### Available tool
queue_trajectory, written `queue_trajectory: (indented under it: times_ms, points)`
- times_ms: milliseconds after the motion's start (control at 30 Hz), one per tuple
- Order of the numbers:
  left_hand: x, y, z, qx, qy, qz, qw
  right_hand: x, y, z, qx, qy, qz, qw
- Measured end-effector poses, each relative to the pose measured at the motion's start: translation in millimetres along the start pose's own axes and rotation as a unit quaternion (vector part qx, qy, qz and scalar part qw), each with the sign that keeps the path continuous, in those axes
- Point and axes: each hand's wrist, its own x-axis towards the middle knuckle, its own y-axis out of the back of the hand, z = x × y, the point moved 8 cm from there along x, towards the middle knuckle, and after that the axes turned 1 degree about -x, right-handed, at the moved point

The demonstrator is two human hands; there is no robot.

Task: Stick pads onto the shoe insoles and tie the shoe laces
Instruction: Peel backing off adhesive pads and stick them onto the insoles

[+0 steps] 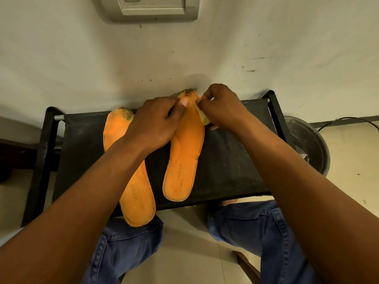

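Note:
Two orange insoles lie on a black stool (225,160), toes toward the wall. The left insole (137,193) hangs over the stool's near edge, and my left forearm crosses it. My left hand (153,124) holds the toe end of the right insole (184,160), thumb on its top. My right hand (223,107) pinches a small pale yellowish pad (203,116) at that insole's right toe edge. Whether the pad sticks to the insole is hidden by my fingers.
The stool stands against a scuffed white wall (184,54) with a switch plate (151,7) above. A round dark bucket (307,144) sits on the floor to the right, with a cable behind it. My knees in blue jeans are below the stool.

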Motion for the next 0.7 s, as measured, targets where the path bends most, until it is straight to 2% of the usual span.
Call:
queue_trajectory:
  times_ms: [100,233,433,600,700]
  points:
    - [0,5,-5,-0.057,0.051,0.019,0.997,-9,-4,-15,0.088,0.028,-0.041,0.995]
    - [1,12,-2,-0.097,0.047,0.042,0.993,-15,-10,-21,0.189,0.006,-0.101,0.977]
    - [3,10,-4,-0.108,0.052,0.033,0.992,-21,-12,-17,0.255,-0.038,-0.158,0.953]
    - [4,12,-4,-0.152,0.07,0.052,0.985,-24,-15,-23,0.338,-0.031,-0.202,0.919]
    - [6,10,-11,-0.179,0.101,0.047,0.977,-21,-9,-23,0.334,-0.018,-0.181,0.925]
